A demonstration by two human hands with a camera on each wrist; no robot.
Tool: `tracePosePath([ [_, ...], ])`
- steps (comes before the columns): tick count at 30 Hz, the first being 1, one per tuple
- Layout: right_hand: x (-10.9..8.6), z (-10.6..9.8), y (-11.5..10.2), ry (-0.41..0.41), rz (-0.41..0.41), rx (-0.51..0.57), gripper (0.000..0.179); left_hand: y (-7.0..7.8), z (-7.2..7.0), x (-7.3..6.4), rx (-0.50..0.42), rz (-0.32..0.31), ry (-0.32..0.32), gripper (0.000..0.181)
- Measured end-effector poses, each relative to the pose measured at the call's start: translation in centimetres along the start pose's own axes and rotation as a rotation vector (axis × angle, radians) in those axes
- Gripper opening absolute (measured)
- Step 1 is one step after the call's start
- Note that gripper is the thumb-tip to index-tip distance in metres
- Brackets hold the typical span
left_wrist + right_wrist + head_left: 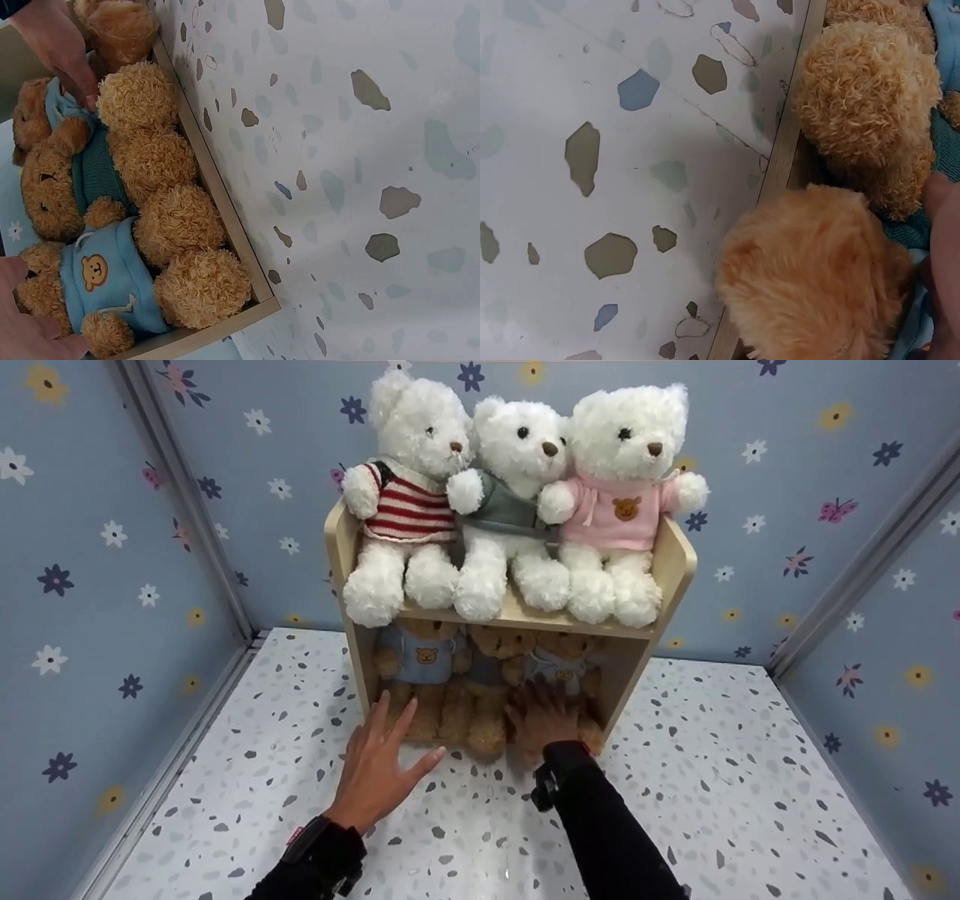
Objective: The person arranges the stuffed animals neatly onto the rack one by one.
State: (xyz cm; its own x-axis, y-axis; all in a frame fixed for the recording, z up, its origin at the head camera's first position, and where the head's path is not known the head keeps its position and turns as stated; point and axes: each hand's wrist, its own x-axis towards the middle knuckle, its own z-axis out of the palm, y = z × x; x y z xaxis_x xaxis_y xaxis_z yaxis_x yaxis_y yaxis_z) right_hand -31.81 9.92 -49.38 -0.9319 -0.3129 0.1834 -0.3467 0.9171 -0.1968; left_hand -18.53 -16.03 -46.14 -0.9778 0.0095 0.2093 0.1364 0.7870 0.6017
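My left hand (381, 772) has its fingers spread at the left front of a small wooden shelf (360, 671). It is nearest to a brown teddy bear in a light blue hoodie (427, 655), and in the left wrist view its fingertips are beside that bear's head. With fingers extended, my right hand (546, 720) reaches into the lower compartment and touches the right brown bear in a pale blue top (564, 669), partly covering it. Between them sits a brown bear in a dark green sweater (101, 176). The brown bears' feet (202, 289) lie along the shelf's front edge.
On the upper tier sit three white bears, in a red-striped sweater (412, 510), a grey-green top (510, 510) and a pink hoodie (622, 514). Flowered blue walls (97, 607) enclose the shelf on a speckled white floor (480, 825).
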Motion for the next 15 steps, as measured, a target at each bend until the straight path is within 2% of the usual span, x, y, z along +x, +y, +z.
tracePosePath([
  [3,0.37,0.26,0.02,-0.021,-0.009,-0.067,0.057,-0.14,0.11,-0.11,0.004,0.016,0.021,0.085],
  [7,0.49,0.32,0.02,-0.093,-0.006,-0.137,0.057,-0.23,0.28,-0.27,0.014,0.018,0.024,0.083],
  [11,0.68,0.13,-0.02,-0.149,-0.034,-0.199,0.072,-0.43,0.39,-0.19,0.025,0.0,0.005,0.082],
  [15,0.63,0.07,-0.03,-0.207,-0.059,-0.174,0.081,-0.57,0.58,0.25,0.044,0.0,-0.021,0.078],
])
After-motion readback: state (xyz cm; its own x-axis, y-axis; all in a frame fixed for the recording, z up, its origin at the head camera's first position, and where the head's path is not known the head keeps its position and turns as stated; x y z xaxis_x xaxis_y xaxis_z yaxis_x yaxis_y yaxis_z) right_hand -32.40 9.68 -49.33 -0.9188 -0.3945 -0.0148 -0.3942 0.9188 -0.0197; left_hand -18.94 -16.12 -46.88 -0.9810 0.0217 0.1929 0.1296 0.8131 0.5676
